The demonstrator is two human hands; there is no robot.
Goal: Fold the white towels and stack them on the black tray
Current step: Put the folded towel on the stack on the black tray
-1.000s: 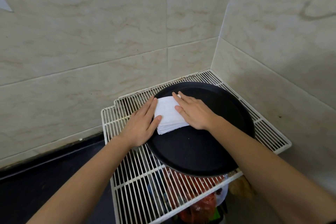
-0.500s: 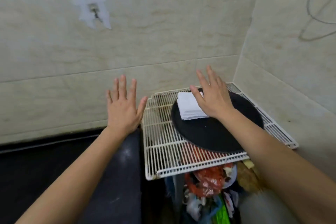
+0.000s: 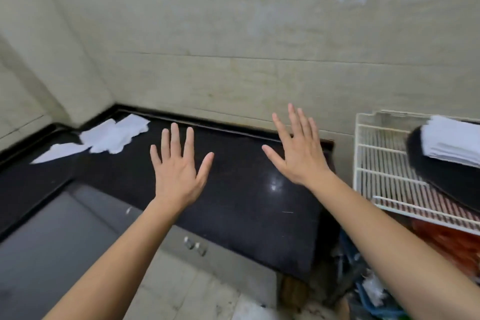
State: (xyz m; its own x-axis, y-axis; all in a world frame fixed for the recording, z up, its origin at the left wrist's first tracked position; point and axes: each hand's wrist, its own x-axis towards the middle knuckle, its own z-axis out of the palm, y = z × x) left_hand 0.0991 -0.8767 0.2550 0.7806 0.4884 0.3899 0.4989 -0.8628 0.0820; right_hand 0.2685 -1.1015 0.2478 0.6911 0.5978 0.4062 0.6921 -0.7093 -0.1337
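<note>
Several unfolded white towels (image 3: 109,138) lie at ten o'clock on the counter (image 3: 246,205). My left hand (image 3: 176,171) and right hand (image 3: 298,156) hover over it, fingers spread, holding nothing. At three o'clock, folded towels (image 3: 452,140) sit on the black tray (image 3: 439,179).

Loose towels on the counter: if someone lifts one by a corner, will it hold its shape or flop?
Probably flop: the towels lie rumpled and flat, with wavy edges, like soft cloth. Likely light, since they lie so thin. Pushed, one would probably bunch rather than slide, though the counter looks glossy.
</note>
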